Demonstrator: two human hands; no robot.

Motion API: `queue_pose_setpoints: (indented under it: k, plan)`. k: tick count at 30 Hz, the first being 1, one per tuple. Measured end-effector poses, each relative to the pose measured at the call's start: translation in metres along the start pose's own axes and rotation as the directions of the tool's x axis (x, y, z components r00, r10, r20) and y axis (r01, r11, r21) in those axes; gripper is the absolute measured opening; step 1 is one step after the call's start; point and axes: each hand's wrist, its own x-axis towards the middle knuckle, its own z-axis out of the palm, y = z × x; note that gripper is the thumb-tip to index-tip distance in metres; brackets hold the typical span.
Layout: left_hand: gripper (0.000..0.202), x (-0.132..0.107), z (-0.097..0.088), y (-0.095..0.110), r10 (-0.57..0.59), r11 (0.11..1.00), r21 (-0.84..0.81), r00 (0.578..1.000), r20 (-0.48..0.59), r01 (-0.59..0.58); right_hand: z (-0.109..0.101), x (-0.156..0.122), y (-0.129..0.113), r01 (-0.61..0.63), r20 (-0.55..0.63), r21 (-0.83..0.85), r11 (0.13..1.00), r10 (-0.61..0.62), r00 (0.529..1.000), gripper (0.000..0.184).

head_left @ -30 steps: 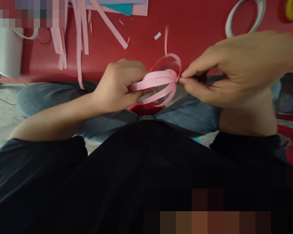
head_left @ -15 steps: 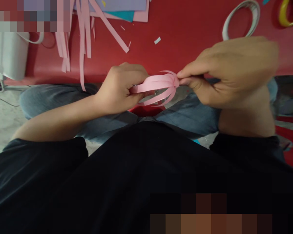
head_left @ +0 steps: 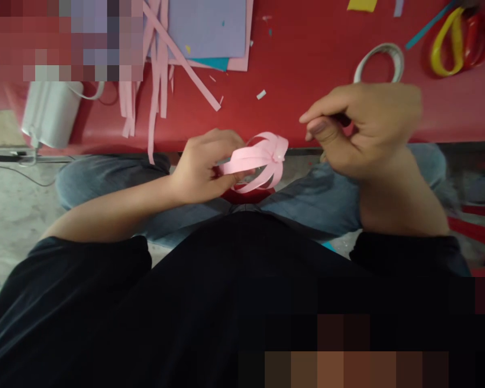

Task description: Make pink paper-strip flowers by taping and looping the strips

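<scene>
Near the table's front edge, my left hand (head_left: pixel 206 167) grips a pink paper-strip ball (head_left: pixel 250 159) by its left side, between thumb and fingers. Its curved strips fan out and meet at a gathered point on the right. The part inside my grip is hidden. To the right of the ball and apart from it, my right hand (head_left: pixel 364 129) hovers with curled fingers, its thumb and forefinger tips close together. Nothing shows between them. Just behind that hand lies a roll of white tape (head_left: pixel 378 51), partly covered by it.
On the red table (head_left: pixel 291 64) lie loose pink paper strips (head_left: pixel 156 108), a purple sheet (head_left: pixel 210 27) over other coloured sheets, and a small white scrap (head_left: pixel 261 94). Scissors with yellow and red handles (head_left: pixel 448 48) are at the far right. A white box-shaped device (head_left: pixel 54 116) stands left.
My right thumb and forefinger have let go of the ball's gathered end and moved away to the right. My left hand keeps its grip. The whole view has shifted slightly.
</scene>
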Motion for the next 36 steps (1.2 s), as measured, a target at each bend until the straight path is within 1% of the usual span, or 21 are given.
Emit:
queue_pose_setpoints:
  k: [4, 7, 9, 12, 15, 18, 20, 21, 22, 23, 25, 27, 28, 30, 34, 36]
  plan:
    - [0.017, -0.013, -0.001, 0.009, -0.078, 0.994, -0.077, 0.995, -0.057, 0.074, 0.022, 0.011, 0.01, -0.09, 0.004, 0.087, 0.992, 0.09, 0.996, 0.034]
    - [0.015, -0.027, -0.004, 0.015, -0.163, 0.98, -0.125, 0.983, -0.08, 0.152, 0.042, 0.025, 0.01, -0.134, 0.073, 0.122, 0.984, 0.126, 0.989, 0.028]
    - [0.017, -0.037, -0.006, 0.019, -0.217, 0.969, -0.144, 0.972, -0.091, 0.203, 0.055, 0.037, 0.007, -0.145, 0.136, 0.128, 0.981, 0.128, 0.982, 0.025]
    - [0.02, -0.049, -0.008, 0.027, -0.298, 0.94, -0.206, 0.947, -0.117, 0.27, 0.075, 0.065, 0.003, -0.117, 0.19, 0.135, 0.984, 0.09, 0.978, 0.021]
    - [0.023, -0.055, -0.01, 0.035, -0.385, 0.896, -0.292, 0.913, -0.134, 0.335, 0.099, 0.112, -0.001, -0.08, 0.209, 0.118, 0.99, 0.054, 0.976, 0.018]
    - [0.027, -0.056, -0.013, 0.039, -0.429, 0.865, -0.353, 0.89, -0.153, 0.356, 0.124, 0.176, -0.005, -0.042, 0.19, 0.069, 0.997, 0.028, 0.981, 0.014]
    - [0.029, -0.056, -0.014, 0.039, -0.463, 0.843, -0.391, 0.868, -0.18, 0.369, 0.138, 0.222, -0.006, -0.018, 0.2, -0.008, 1.0, 0.019, 0.98, 0.016]
    - [0.031, -0.056, -0.014, 0.039, -0.482, 0.829, -0.417, 0.853, -0.198, 0.372, 0.144, 0.244, -0.005, -0.011, 0.208, -0.088, 0.996, 0.029, 0.978, 0.018]
    - [0.033, -0.055, -0.014, 0.038, -0.502, 0.813, -0.447, 0.838, -0.214, 0.373, 0.148, 0.265, -0.003, 0.005, 0.243, -0.17, 0.985, 0.038, 0.969, 0.022]
    - [0.035, -0.054, -0.014, 0.037, -0.52, 0.796, -0.478, 0.824, -0.226, 0.371, 0.151, 0.283, -0.001, -0.006, 0.252, -0.239, 0.971, 0.068, 0.965, 0.027]
    - [0.039, -0.053, -0.014, 0.037, -0.558, 0.762, -0.529, 0.794, -0.243, 0.374, 0.155, 0.311, 0.005, -0.043, 0.241, -0.296, 0.954, 0.118, 0.963, 0.044]
    - [0.042, -0.051, -0.016, 0.037, -0.582, 0.741, -0.557, 0.773, -0.253, 0.375, 0.157, 0.329, 0.011, -0.08, 0.243, -0.316, 0.945, 0.162, 0.956, 0.06]
    - [0.041, -0.05, -0.017, 0.038, -0.582, 0.737, -0.565, 0.773, -0.253, 0.37, 0.158, 0.335, 0.013, -0.09, 0.254, -0.32, 0.943, 0.177, 0.951, 0.065]
    - [0.037, -0.047, -0.021, 0.039, -0.563, 0.743, -0.573, 0.785, -0.259, 0.345, 0.162, 0.344, 0.015, -0.082, 0.304, -0.315, 0.946, 0.182, 0.935, 0.065]
    - [0.024, -0.042, -0.028, 0.041, -0.504, 0.771, -0.572, 0.817, -0.28, 0.279, 0.169, 0.358, 0.014, -0.05, 0.418, -0.309, 0.95, 0.182, 0.89, 0.059]
    - [0.019, -0.04, -0.03, 0.04, -0.48, 0.783, -0.563, 0.832, -0.279, 0.263, 0.172, 0.366, 0.015, -0.081, 0.44, -0.323, 0.943, 0.226, 0.869, 0.051]
